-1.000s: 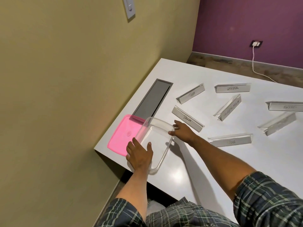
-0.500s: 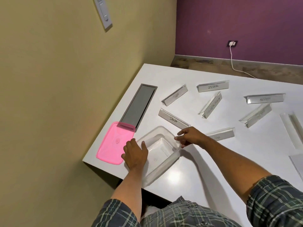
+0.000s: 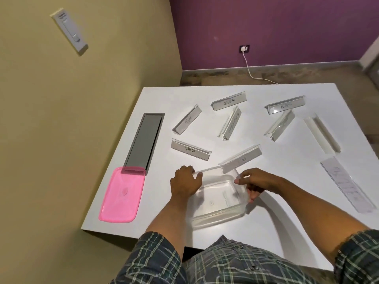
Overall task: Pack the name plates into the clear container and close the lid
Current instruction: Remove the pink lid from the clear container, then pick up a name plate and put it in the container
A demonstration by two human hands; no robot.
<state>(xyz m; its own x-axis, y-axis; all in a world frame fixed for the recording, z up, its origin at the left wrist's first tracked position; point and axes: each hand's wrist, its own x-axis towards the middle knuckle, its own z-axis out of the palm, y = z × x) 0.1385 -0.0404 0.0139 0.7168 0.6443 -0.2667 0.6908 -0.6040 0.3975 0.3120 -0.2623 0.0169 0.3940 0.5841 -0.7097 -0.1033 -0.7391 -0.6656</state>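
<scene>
The clear container (image 3: 217,216) sits open near the front edge of the white table (image 3: 276,181). My left hand (image 3: 184,183) grips its left rim and my right hand (image 3: 256,181) grips its right rim. The pink lid (image 3: 121,195) lies flat to the left of the container. Several clear name plates are scattered behind it: "Panda" (image 3: 190,149), "Tiger" (image 3: 187,119), "Zebra" (image 3: 228,102), one (image 3: 231,124) in the middle, one (image 3: 243,157) touching the container's far edge, and more (image 3: 285,106) at the right.
A grey cable hatch (image 3: 144,138) is set into the table along its left edge, partly under the lid. A flat name plate (image 3: 346,183) lies near the right edge. A yellow wall runs close on the left; a cable crosses the floor beyond the table.
The container has slid right, away from the pink lid, toward the table's middle. Both hands moved with it, gripping its rims. The view has swung right and shows more plates.
</scene>
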